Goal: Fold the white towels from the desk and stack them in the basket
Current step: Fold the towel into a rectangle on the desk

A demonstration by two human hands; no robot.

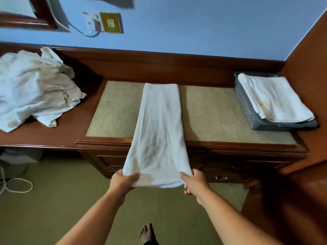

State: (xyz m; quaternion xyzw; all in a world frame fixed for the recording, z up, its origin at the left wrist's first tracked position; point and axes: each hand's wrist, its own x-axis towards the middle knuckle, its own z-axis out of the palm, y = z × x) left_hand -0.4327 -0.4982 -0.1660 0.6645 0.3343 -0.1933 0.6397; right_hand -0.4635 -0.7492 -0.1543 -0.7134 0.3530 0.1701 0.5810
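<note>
no readable text, basket towel [274,99] logo blurred

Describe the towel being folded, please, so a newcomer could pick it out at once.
Start at the wooden desk under the blue wall. Down its beige middle runs a long white towel, near end held by the left hand and right hand. Unlike the crumpled pile at left and the folded towel in the basket, it is one narrow strip.

My left hand [123,180] and right hand [193,181] gripped the near corners of the long folded towel [159,129], its far end lying on the counter [115,106].
</note>
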